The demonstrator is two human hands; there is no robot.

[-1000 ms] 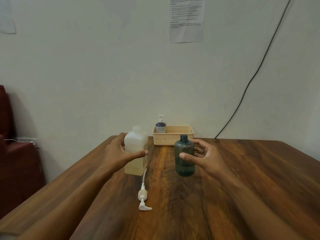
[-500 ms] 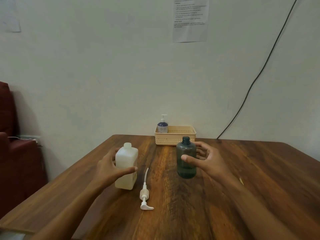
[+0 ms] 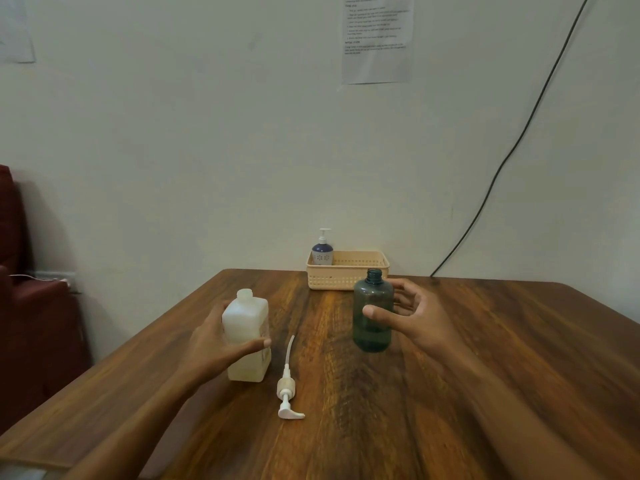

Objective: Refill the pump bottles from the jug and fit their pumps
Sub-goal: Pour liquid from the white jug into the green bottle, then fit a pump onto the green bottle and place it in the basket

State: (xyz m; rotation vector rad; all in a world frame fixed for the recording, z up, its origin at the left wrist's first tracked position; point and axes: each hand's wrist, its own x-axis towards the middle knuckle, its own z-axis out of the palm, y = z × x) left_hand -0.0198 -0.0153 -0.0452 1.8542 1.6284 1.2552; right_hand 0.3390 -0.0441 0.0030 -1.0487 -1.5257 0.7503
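1. Grips are counted as two, and both are reached out over the brown wooden table [image 3: 346, 427].
2. The left-hand grip [image 3: 211, 344] is closed round one white translucent square plastic jug [image 3: 246, 320]. The thumb is laid across its front and the fingers are wrapped behind. The jug is stood upright on the table, left of centre, with its neck uncapped.
3. The right-hand grip [image 3: 419, 317] is closed on one dark green translucent round plastic bottle [image 3: 374, 334]. The thumb is set on the front and the fingers are curled behind. This bottle is stood upright, right of centre, with its neck open.
4. One loose white plastic pump with a long dip tube [image 3: 286, 386] is laid flat on the table between the jug and the green bottle, nearer the jug.
5. One beige perforated plastic basket [image 3: 332, 280] is placed at the far table edge by the wall. One blue-and-white pump bottle [image 3: 322, 252] is stood in its left end with its pump fitted.
6. Pump bottles are counted as two, and pumps as two.
7. One printed paper sheet [image 3: 377, 36] and one black cable [image 3: 519, 140] are seen on the wall.
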